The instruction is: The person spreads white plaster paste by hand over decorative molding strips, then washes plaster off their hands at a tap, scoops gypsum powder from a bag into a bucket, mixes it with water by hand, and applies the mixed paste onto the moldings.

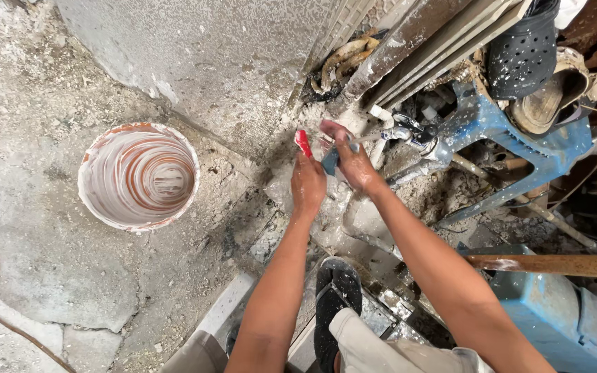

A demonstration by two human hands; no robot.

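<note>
Under the wall tap (409,132), my left hand (307,185) is closed around a red-handled tool (303,143). Right hand (354,162), just beside it, grips a blue object (330,160). White bucket (138,176) sits well apart, left.

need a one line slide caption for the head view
Both hands at a paint-spattered tap: left hand holding a red-handled tool, right hand beside it, paint-streaked bucket nearby.

Bucket (138,175) on floor (50,276), well left of hands. Left hand (307,183) and right hand (354,162) side by side, touching, at tap (409,135) by wall (229,62) base. Stool (519,138) right of tap, clogs (530,52) on top. Foot (336,304) below hands. Handle (547,264) lies far right, over crate (561,318).
</note>
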